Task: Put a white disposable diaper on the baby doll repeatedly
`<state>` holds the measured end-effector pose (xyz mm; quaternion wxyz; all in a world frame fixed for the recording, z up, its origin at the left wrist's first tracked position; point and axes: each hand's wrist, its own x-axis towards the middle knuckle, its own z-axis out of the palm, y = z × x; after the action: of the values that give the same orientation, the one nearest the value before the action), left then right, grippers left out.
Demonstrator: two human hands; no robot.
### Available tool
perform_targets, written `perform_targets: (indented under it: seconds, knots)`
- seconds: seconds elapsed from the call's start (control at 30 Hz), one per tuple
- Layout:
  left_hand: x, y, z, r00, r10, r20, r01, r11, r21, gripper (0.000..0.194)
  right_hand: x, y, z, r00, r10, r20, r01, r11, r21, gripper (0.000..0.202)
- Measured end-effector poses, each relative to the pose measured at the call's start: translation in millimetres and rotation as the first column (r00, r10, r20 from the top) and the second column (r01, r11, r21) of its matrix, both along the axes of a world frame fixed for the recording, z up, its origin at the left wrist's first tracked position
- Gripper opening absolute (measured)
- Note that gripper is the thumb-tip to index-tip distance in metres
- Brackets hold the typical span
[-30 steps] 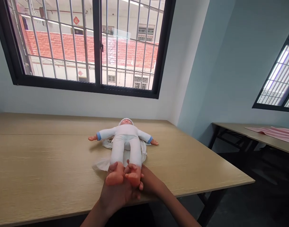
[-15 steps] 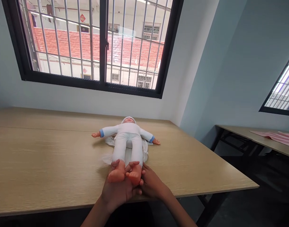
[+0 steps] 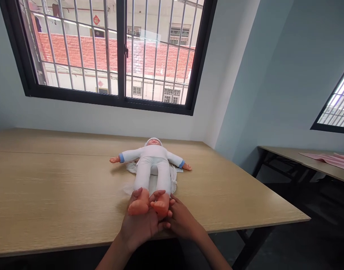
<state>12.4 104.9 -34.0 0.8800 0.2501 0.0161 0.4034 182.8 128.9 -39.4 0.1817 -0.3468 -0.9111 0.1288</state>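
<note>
A baby doll (image 3: 153, 153) in white clothes with blue cuffs lies on its back on the table, arms spread and bare feet toward me. White crumpled cloth (image 3: 173, 182) shows beneath it. My left hand (image 3: 139, 227) is palm up under the doll's feet, its fingers curled up around the ankles. Against the doll's foot on the right side rests my right hand (image 3: 183, 219), fingers bent around the heel and ankle. Parts of its fingers are hidden behind the foot and my left hand.
The wooden table (image 3: 62, 195) has its near edge just under my wrists and a corner at the right. A barred window (image 3: 121, 101) is in the wall behind it. Another table (image 3: 284, 152) with pink striped cloth (image 3: 329, 160) stands farther right.
The view has shifted very slightly. Both hands stay at the doll's feet, and the doll lies as before.
</note>
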Motion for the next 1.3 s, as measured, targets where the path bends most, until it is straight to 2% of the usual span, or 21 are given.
perform_targets:
  seconds: [0.1,0.23,0.3,0.4,0.5,0.6,0.63,0.67,0.7,0.77,0.8,0.83,0.9,0.93,0.97,1.03,1.1,1.17,1.23,1.3]
  knots:
    - [4,2,1.3,1.0,-0.02,0.007,0.02,1.0,-0.001,0.053,0,-4,-4.2,0.998,0.001,-0.066,-0.002,1.0,-0.019,0.037]
    - [4,-2,-2.8,1.0,-0.01,-0.002,0.01,1.0,-0.023,0.055,0,-7,-6.5,0.999,0.016,-0.04,-0.016,1.0,-0.018,0.044]
    - [0,-7,-5.6,1.0,0.001,-0.023,-0.002,0.998,-0.058,0.057,4,-7,-3.7,0.998,0.041,-0.037,-0.043,0.998,-0.055,0.038]
    - [-10,-18,-6.2,0.993,0.001,-0.116,-0.014,0.994,-0.111,0.06,20,-6,3.5,0.998,0.048,-0.029,-0.051,0.993,-0.107,0.036]
    - [-26,-30,-4.2,0.959,-0.024,-0.284,-0.007,0.994,-0.106,0.063,44,-4,9.9,0.999,-0.037,-0.026,0.033,0.99,-0.137,0.046]
    - [-47,-43,-3.3,0.867,0.045,-0.496,-0.079,0.996,-0.048,0.064,59,-2,15.9,0.975,-0.192,-0.115,0.181,0.979,-0.098,0.043]
    - [-54,-47,-2.5,0.802,0.105,-0.588,-0.135,0.991,-0.007,0.063,60,-1,18.5,0.961,-0.225,-0.162,0.217,0.974,-0.068,0.041]
    - [-60,-50,-0.9,0.703,0.177,-0.689,-0.188,0.98,0.061,0.062,58,0,21.3,0.949,-0.238,-0.209,0.235,0.971,-0.037,0.038]
    - [-65,-52,2.0,0.569,0.263,-0.779,-0.228,0.961,0.158,0.06,53,2,24.2,0.939,-0.234,-0.254,0.24,0.971,-0.006,0.034]
    - [-68,-52,12.0,0.251,0.471,-0.845,-0.227,0.878,0.422,0.049,36,8,29.5,0.929,-0.189,-0.319,0.218,0.974,0.057,0.027]
    - [-67,-48,18.6,0.098,0.586,-0.804,-0.198,0.803,0.562,0.042,25,11,31.4,0.931,-0.157,-0.329,0.196,0.977,0.088,0.024]
    - [-62,-42,25.4,-0.025,0.7,-0.713,-0.165,0.701,0.694,0.034,14,15,32.6,0.939,-0.127,-0.321,0.172,0.978,0.119,0.021]
    - [-48,-24,36.8,-0.195,0.87,-0.454,-0.102,0.442,0.891,0.023,-9,24,33.0,0.967,-0.08,-0.242,0.123,0.978,0.168,0.016]
    - [-40,-13,40.2,-0.219,0.917,-0.334,-0.047,0.332,0.942,0.017,-18,29,32.5,0.981,-0.071,-0.183,0.105,0.978,0.183,0.014]
    - [-32,-1,41.8,-0.2,0.941,-0.271,0.036,0.284,0.958,0.011,-26,34,31.8,0.991,-0.071,-0.117,0.092,0.978,0.187,0.012]
    - [-19,20,39.9,-0.199,0.95,-0.241,0.166,0.275,0.947,0.009,-32,43,30.9,0.997,-0.076,-0.006,0.076,0.981,0.177,0.01]
    - [-16,35,34.0,-0.265,0.935,-0.236,0.299,0.313,0.901,0.016,-29,49,32.1,0.997,-0.059,0.048,0.051,0.987,0.152,0.014]
    - [-22,44,28.0,-0.323,0.923,-0.208,0.41,0.335,0.848,0.024,-19,54,35.3,0.997,-0.023,0.068,0.014,0.991,0.13,0.024]
    - [-36,50,24.3,-0.308,0.935,-0.173,0.48,0.31,0.82,0.029,-6,57,39.1,0.996,0.018,0.085,-0.028,0.993,0.117,0.033]
    - [-51,55,23.1,-0.227,0.964,-0.139,0.519,0.241,0.82,0.03,5,59,41.8,0.993,0.062,0.104,-0.073,0.991,0.111,0.038]
